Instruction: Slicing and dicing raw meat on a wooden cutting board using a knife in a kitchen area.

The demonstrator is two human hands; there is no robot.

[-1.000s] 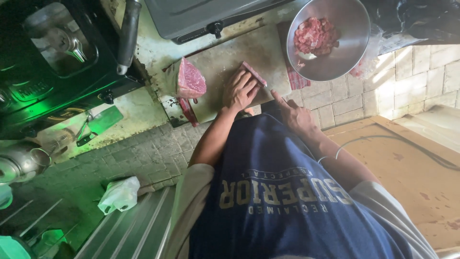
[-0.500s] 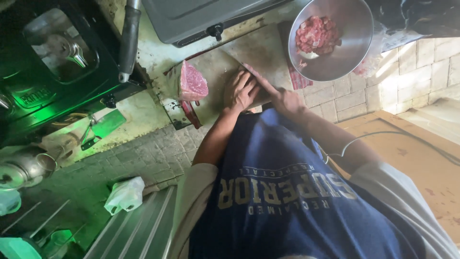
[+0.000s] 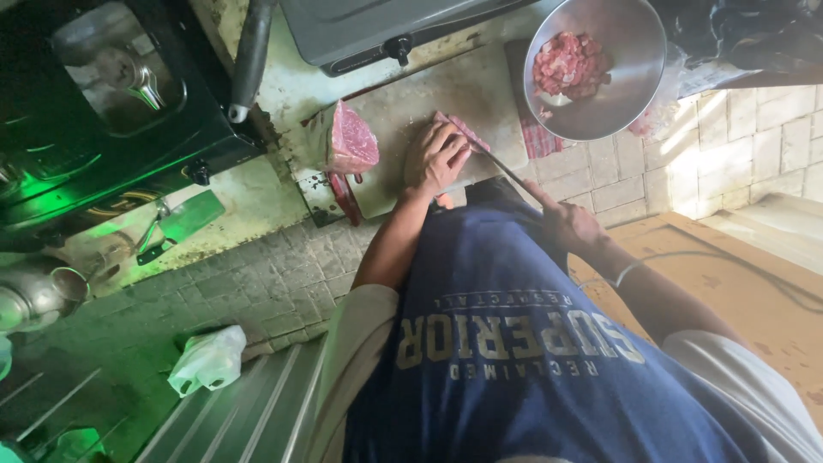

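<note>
The left hand (image 3: 437, 159) lies flat on a strip of raw meat (image 3: 461, 130), with its fingers bent a little and pressing down. It is not shut around the meat; its grip is loose and it just holds the strip in place. The strip pokes out from under the fingers on the far side.

The right hand (image 3: 570, 225) has a tight grip on the handle of a knife (image 3: 506, 171). The thin blade runs from this hand up to the strip of meat, and its tip meets the meat just beside the left fingers. So the meat is at the far end of the knife, away from the right hand and right under the left hand.

The meat lies on a pale cutting board (image 3: 411, 103) on the worktop (image 3: 266, 197). On the left end of the board stands a big chunk of raw red meat (image 3: 351, 141), a little apart from the left hand. To the far right is a round metal bowl (image 3: 634, 51) with small cut pieces of meat (image 3: 566, 64) in it. A red checked cloth (image 3: 538, 137) lies between the board and the bowl.

On the left there is a dark machine (image 3: 103, 94) with green light on it. Down near the bottom left lies a crumpled white bag (image 3: 208, 358).
</note>
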